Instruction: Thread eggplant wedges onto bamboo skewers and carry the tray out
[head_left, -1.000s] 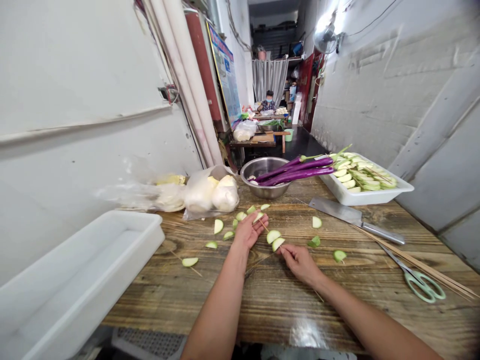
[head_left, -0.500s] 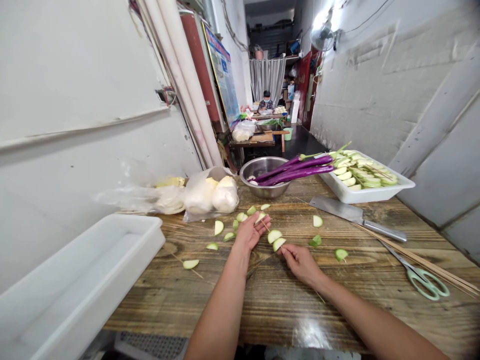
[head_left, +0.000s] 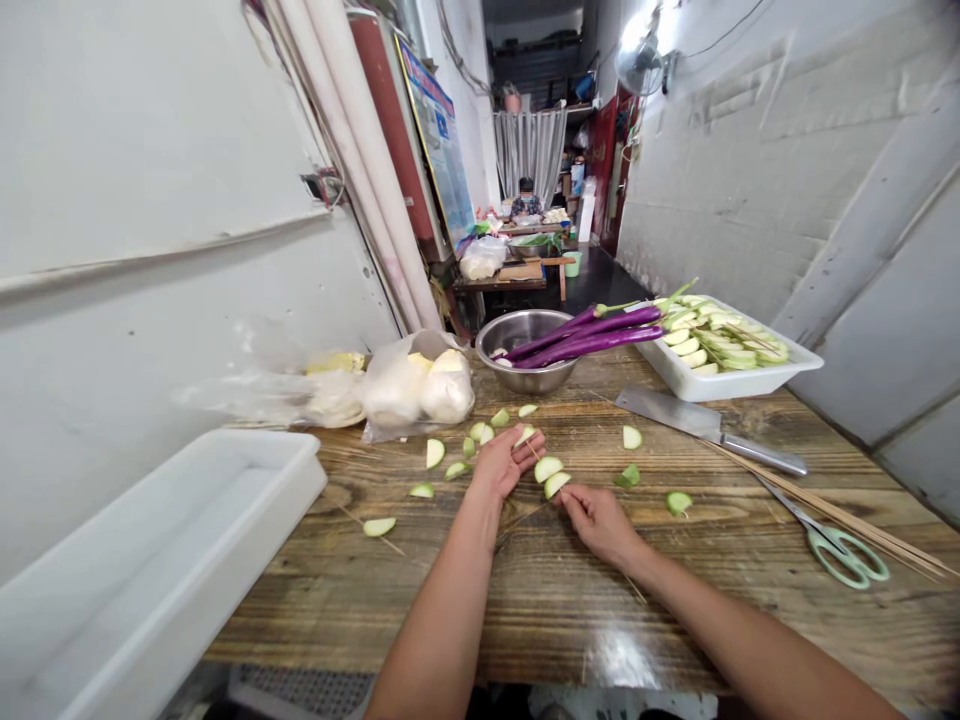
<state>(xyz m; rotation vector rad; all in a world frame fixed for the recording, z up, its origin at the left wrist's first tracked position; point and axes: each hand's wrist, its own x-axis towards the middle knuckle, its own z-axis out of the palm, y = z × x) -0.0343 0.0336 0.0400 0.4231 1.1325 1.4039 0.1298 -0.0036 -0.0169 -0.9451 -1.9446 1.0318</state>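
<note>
My right hand (head_left: 596,518) pinches a thin bamboo skewer (head_left: 534,452) that carries two pale green eggplant slices (head_left: 552,476). At the skewer's far tip, my left hand (head_left: 507,456) has its fingers closed on another slice (head_left: 523,434). Several loose slices (head_left: 436,453) lie on the wooden table (head_left: 540,590) around both hands. A skewer with a single slice (head_left: 379,525) lies to the left.
A steel bowl (head_left: 525,350) with long purple eggplants (head_left: 585,340), a white tray of skewered slices (head_left: 724,355), a cleaver (head_left: 705,428), green-handled scissors (head_left: 840,548), a bundle of bamboo skewers (head_left: 862,520), a bag of white vegetables (head_left: 420,385), an empty white tub (head_left: 150,560). A person sits far down the alley.
Both hands stay almost in place; the left fingers have closed more on the slice at the skewer's tip. The camera has tilted slightly.
</note>
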